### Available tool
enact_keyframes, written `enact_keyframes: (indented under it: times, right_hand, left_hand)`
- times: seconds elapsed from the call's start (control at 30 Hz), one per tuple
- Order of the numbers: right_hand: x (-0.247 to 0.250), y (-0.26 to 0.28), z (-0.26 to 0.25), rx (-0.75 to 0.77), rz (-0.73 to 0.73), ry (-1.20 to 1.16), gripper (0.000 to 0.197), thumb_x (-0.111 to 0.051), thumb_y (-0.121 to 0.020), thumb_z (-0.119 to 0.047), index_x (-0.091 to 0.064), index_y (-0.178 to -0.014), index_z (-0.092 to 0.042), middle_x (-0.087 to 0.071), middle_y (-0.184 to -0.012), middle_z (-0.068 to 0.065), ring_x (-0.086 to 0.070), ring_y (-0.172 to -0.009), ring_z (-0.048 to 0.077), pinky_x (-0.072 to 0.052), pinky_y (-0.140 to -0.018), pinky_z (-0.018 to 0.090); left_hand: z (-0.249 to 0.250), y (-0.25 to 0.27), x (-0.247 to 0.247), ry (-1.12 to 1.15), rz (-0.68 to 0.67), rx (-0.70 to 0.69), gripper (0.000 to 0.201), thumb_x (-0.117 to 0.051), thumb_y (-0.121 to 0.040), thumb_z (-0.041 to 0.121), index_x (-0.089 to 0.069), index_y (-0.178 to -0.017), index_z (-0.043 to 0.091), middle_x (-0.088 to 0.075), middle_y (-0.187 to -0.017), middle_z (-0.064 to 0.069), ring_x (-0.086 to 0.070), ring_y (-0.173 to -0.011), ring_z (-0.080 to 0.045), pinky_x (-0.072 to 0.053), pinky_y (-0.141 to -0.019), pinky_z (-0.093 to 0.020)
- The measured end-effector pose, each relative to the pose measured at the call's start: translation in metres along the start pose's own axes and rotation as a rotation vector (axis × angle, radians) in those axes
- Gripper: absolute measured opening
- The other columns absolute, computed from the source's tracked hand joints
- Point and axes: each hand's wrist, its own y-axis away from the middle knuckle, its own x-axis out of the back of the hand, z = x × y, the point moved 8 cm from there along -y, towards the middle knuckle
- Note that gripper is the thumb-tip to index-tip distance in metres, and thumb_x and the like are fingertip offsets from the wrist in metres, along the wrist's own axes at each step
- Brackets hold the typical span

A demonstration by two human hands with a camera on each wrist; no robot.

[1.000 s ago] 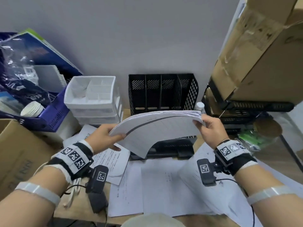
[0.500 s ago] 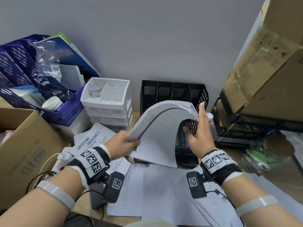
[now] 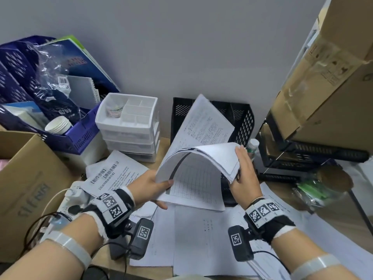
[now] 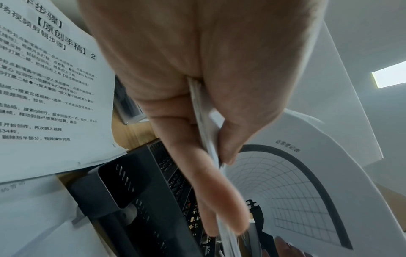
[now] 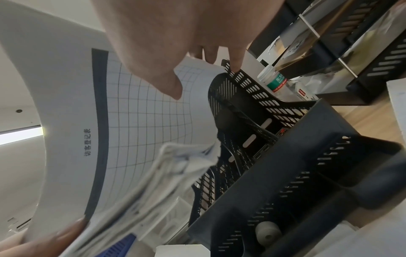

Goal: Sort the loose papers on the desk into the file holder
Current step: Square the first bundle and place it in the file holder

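Papers, one thick stack (image 3: 203, 158): held in the air between my two hands, bowed upward into an arch, a gridded form showing on its underside. It sits just in front of the file holder (image 3: 245, 120), low over the desk (image 3: 161, 147).

Left hand (image 3: 149, 185): pinching the stack's left edge, thumb on top, fingers underneath. The left wrist view shows the sheet edges clamped between thumb and forefinger.

Right hand (image 3: 243, 174): fingers straight and together, laid flat against the stack's right edge, pressing it inward; thumb tucked under the curled sheets.

Single sheet (image 3: 201, 124): printed text, standing tilted behind the arched stack, its top corner rising above the holder's rim. Whether its lower end sits in a slot, I cannot tell.

File holder: black, perforated sides, several upright slots, against the wall. The right wrist view shows its slots close beneath my fingers.

Loose papers (image 3: 193, 235): several white sheets lying flat and overlapping on the desk below my wrists.
Printed sheet (image 3: 115, 174): bold heading, lying left of the stack, beside my left hand.

Drawer unit (image 3: 129, 126): white, left of the holder.
Crate (image 3: 66, 136): blue, further left.
Cardboard box (image 3: 28, 178): at the left edge.
Small bottle (image 3: 252, 145): white cap, just right of the holder.
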Motion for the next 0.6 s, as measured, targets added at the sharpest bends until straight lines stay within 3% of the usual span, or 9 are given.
enact_keyframes:
  times: [0.13,0.3,0.4,0.6]
  right_hand:
    - [-0.002,-0.004,0.000,-0.017,-0.002,0.024,0.079,-0.062,-0.086,0.005,-0.024,-0.153,-0.012,-0.019,-0.162,0.003,-0.012,-0.151,0.015,-0.017,-0.122,0.043]
    - [-0.003,-0.012,-0.006,-0.098,0.044,0.039,0.102,-0.068,-0.082,0.000,0.001,-0.156,-0.015,-0.009,-0.163,0.000,-0.009,-0.151,0.017,-0.019,-0.122,0.040]
    - [-0.002,-0.015,-0.014,-0.133,0.072,0.063,0.104,-0.068,-0.084,-0.006,0.006,-0.155,-0.016,-0.006,-0.163,0.002,-0.011,-0.149,0.021,-0.022,-0.118,0.034]
    - [-0.008,-0.014,-0.010,-0.194,0.078,0.037,0.101,-0.066,-0.087,-0.014,0.009,-0.154,-0.024,-0.005,-0.165,-0.001,-0.010,-0.151,0.019,-0.024,-0.120,0.044]
  left_hand:
    - [0.000,-0.002,0.009,0.002,-0.035,-0.011,0.004,-0.060,-0.098,0.012,-0.062,-0.100,0.015,-0.048,-0.087,-0.007,-0.053,-0.076,-0.015,-0.060,-0.054,-0.033]
    - [-0.001,-0.012,0.022,-0.032,-0.085,-0.012,0.006,-0.060,-0.098,0.012,-0.063,-0.096,0.007,-0.047,-0.084,-0.010,-0.055,-0.072,-0.016,-0.061,-0.054,-0.034]
    - [-0.005,-0.019,0.023,-0.042,-0.114,-0.006,0.008,-0.060,-0.098,0.013,-0.063,-0.096,0.006,-0.048,-0.085,-0.011,-0.055,-0.073,-0.017,-0.060,-0.054,-0.033]
    - [-0.016,-0.025,0.019,-0.021,-0.187,0.019,0.013,-0.062,-0.097,0.017,-0.064,-0.091,0.005,-0.051,-0.085,-0.012,-0.059,-0.074,-0.019,-0.061,-0.055,-0.035]
